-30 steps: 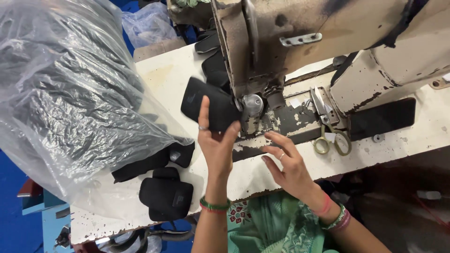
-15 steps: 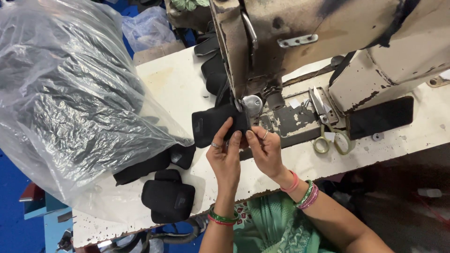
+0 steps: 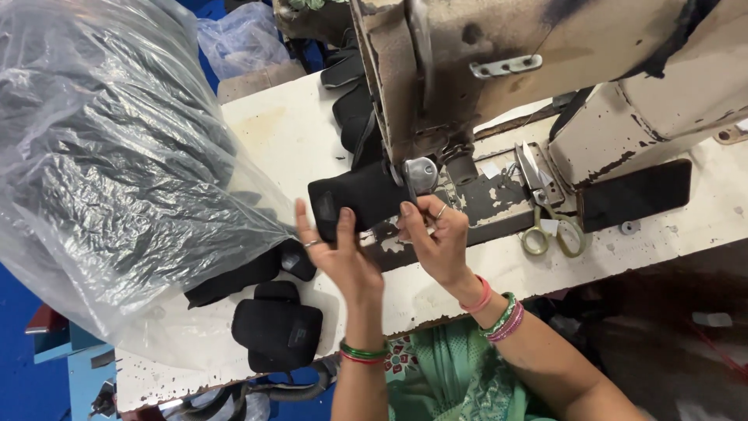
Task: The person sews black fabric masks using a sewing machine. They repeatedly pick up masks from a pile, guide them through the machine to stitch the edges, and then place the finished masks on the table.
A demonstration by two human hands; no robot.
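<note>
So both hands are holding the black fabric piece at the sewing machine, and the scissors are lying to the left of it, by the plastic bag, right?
Not quite. Both the left hand and the right hand do hold the black fabric piece at the sewing machine, but the head view shows the scissors lying to its right, on the machine bed, away from the plastic bag.

Black fabric piece [image 3: 360,201], beige paint-chipped sewing machine [image 3: 545,54], green-handled scissors [image 3: 549,226], clear plastic bag [image 3: 109,156], cream speckled table [image 3: 288,132]

matt black cloth piece [image 3: 354,201], crinkled glossy plastic bag [image 3: 101,156]
</note>
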